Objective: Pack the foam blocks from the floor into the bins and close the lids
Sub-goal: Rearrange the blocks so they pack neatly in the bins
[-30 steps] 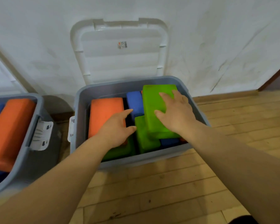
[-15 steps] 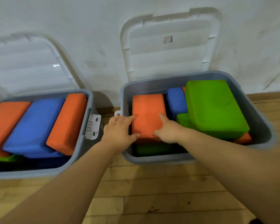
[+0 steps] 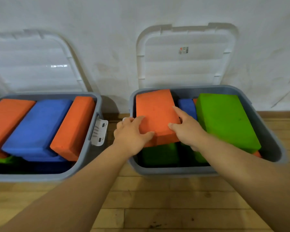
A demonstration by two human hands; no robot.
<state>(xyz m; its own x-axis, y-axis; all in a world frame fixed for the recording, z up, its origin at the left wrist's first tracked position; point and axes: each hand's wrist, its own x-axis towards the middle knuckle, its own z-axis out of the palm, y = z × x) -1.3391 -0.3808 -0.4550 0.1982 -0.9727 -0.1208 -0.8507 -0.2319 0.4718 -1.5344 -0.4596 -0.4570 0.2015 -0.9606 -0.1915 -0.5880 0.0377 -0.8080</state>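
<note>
Two grey bins stand on the wood floor against the wall. In the right bin [image 3: 266, 148] an orange foam block [image 3: 155, 109] lies at the left, raised at its near end. My left hand [image 3: 131, 134] grips its near left corner and my right hand [image 3: 186, 128] grips its near right edge. A big green block [image 3: 224, 119] lies tilted at the right, a blue block [image 3: 187, 108] stands between them, and more green blocks [image 3: 159, 154] lie underneath. The left bin [image 3: 90, 148] holds two orange blocks [image 3: 74, 126] and a blue block [image 3: 37, 126] on top.
Each bin's white lid leans open against the wall: the right lid [image 3: 186, 64] and the left lid [image 3: 32, 64]. A white latch [image 3: 99, 133] hangs on the left bin's right side. Bare wood floor [image 3: 141, 206] lies in front of the bins.
My right hand left the green block and both hands took hold of the orange block in the right bin, lifting its near end. The view swung left, showing the left bin.
</note>
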